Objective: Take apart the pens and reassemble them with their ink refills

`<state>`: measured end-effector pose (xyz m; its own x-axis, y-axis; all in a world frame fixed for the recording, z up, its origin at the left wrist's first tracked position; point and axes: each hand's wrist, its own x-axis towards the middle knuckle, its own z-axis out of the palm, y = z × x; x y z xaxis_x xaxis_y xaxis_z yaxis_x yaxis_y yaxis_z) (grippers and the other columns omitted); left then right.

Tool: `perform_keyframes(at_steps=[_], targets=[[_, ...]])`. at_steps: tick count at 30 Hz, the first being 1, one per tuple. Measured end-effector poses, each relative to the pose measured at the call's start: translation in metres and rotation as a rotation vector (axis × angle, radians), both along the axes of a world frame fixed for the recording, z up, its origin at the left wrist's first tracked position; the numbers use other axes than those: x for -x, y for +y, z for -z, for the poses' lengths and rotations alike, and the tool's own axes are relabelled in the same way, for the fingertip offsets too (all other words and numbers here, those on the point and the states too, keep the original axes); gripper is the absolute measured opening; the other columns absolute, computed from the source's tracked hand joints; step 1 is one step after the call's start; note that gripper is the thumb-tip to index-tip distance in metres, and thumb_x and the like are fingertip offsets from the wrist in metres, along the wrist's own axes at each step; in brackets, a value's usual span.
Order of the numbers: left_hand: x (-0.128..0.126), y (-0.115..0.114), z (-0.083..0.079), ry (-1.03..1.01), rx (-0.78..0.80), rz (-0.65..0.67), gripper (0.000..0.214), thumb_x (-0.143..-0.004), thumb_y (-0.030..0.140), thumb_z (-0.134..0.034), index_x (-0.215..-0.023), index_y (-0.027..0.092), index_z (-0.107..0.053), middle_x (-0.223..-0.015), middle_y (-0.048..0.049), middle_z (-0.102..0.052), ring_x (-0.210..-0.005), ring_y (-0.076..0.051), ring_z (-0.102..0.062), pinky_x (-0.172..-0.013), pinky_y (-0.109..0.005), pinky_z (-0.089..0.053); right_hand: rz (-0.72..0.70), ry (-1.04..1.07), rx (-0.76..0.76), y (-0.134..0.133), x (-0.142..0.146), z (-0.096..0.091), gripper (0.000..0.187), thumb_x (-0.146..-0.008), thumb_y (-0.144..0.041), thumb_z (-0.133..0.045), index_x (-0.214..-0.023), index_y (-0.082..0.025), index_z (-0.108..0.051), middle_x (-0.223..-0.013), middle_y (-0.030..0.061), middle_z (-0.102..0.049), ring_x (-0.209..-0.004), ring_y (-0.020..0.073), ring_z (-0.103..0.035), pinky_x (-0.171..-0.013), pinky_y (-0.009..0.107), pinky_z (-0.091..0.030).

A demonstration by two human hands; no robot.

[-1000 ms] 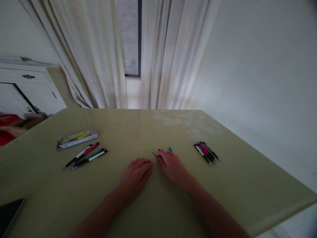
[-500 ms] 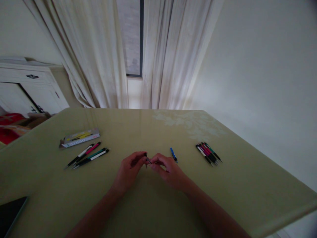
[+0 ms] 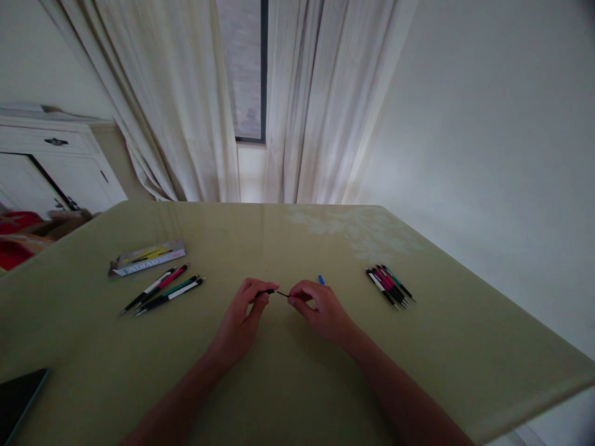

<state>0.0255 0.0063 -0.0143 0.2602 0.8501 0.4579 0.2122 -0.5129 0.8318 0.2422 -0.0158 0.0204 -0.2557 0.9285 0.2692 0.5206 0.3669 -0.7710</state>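
My left hand [image 3: 243, 313] and my right hand [image 3: 320, 310] meet above the middle of the olive-green table [image 3: 288, 371]. Both are closed in a pinch on a thin dark pen part [image 3: 274, 292] stretched between their fingertips. A blue pen piece [image 3: 320, 280] lies on the table just behind my right hand, partly hidden by it. A bundle of several pens [image 3: 389, 286] in pink, green and black lies to the right. Another loose group of pens [image 3: 162, 291] lies to the left.
A flat pen box [image 3: 146, 257] lies at the left beyond the loose pens. A dark tablet corner [image 3: 18, 402] shows at the lower left edge. Curtains [image 3: 297, 99] and a window stand behind the table, a white cabinet [image 3: 46, 167] at the left.
My left hand lifted off the table and joined the right on the thin dark part. The hands now hold it stretched out between them, and the blue piece stays behind on the table.
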Motion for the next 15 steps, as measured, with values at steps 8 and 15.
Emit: perform_keyframes(at_steps=[8,15], targets=[[0.0042,0.0004,-0.0002,0.326,-0.185,0.003,0.024,-0.104,0.027,-0.053,-0.116,0.031,-0.073,-0.104,-0.0026,-0.072,-0.099,-0.024,-0.062,-0.091,-0.04,-0.043,0.02,-0.039,-0.123,0.0055,-0.0055,0.0048,0.016,-0.095,-0.033,-0.071,-0.087,-0.02,-0.076,-0.083,0.0041,-0.069,-0.079,0.0174,-0.065,-0.076,0.029,-0.051],[-0.001,-0.007,-0.0013,0.412,-0.114,0.077,0.025,-0.104,0.028,-0.047,-0.109,0.026,-0.071,-0.102,-0.0045,-0.071,-0.094,-0.023,-0.063,-0.086,-0.037,-0.044,-0.009,0.089,0.063,0.0034,-0.002,0.0063,0.035,-0.084,-0.048,-0.082,-0.104,-0.02,-0.074,-0.085,0.0044,-0.077,-0.081,0.0203,-0.072,-0.077,0.033,-0.053]])
